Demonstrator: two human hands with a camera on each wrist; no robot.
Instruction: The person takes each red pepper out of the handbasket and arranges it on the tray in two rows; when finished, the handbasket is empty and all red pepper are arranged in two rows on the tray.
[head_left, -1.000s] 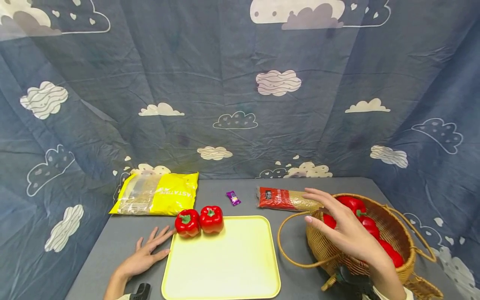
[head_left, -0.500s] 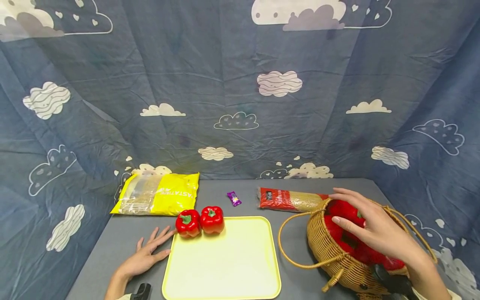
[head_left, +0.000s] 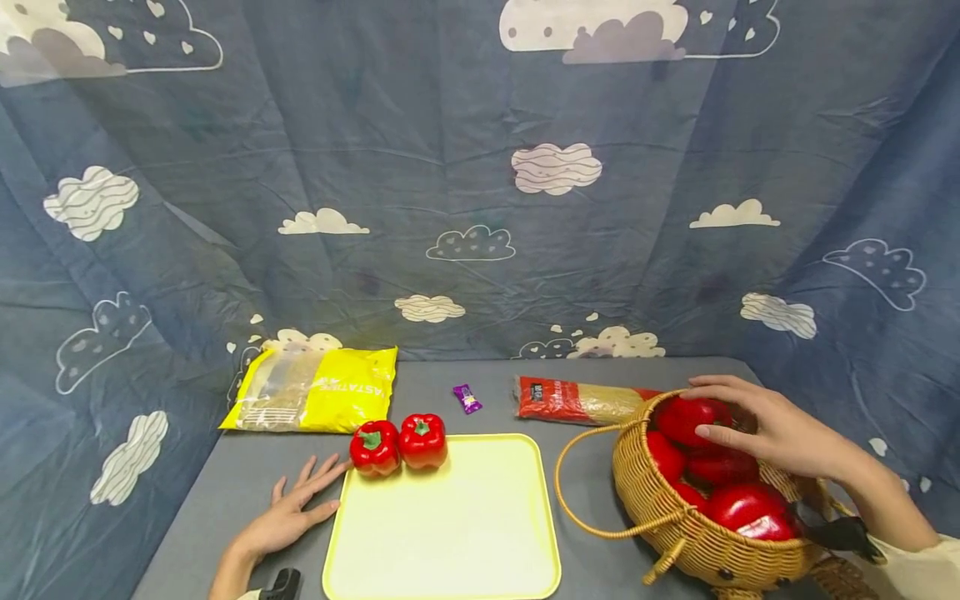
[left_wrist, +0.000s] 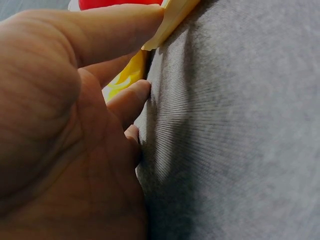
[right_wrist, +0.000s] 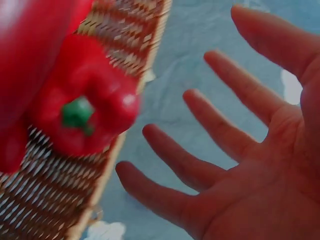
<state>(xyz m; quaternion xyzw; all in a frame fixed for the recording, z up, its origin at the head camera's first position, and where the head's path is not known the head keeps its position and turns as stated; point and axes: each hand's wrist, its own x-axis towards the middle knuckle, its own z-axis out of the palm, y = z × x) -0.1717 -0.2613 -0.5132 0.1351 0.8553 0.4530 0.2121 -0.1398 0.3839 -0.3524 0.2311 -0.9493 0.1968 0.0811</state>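
My right hand [head_left: 783, 429] hovers over the back right of a wicker basket [head_left: 645, 500], fingers spread and nothing held. Several red bell peppers [head_left: 750, 510] fill that basket; one pepper [right_wrist: 95, 95] shows its green stem in the right wrist view, apart from the fingers. My left hand [head_left: 285, 517] rests on the table, fingers outstretched to the left rim of a pale yellow tray [head_left: 442, 525]. In the left wrist view the thumb of that hand [left_wrist: 65, 125] meets the tray edge [left_wrist: 172, 22]. Two red bell peppers [head_left: 375, 448] sit side by side at the tray's far left corner.
A yellow pasta bag [head_left: 315, 390] lies at the back left. Behind the tray is a small purple wrapped candy [head_left: 467, 398]. A red-and-clear packet [head_left: 577, 400] lies behind the basket, whose handle [head_left: 566, 492] leans out leftward. Blue cloud-print cloth [head_left: 450, 183] hangs around the table.
My right hand has moved right across the top of the basket. The peppers inside have shifted toward its left and front rim. My left hand, tray and tray peppers stay put.
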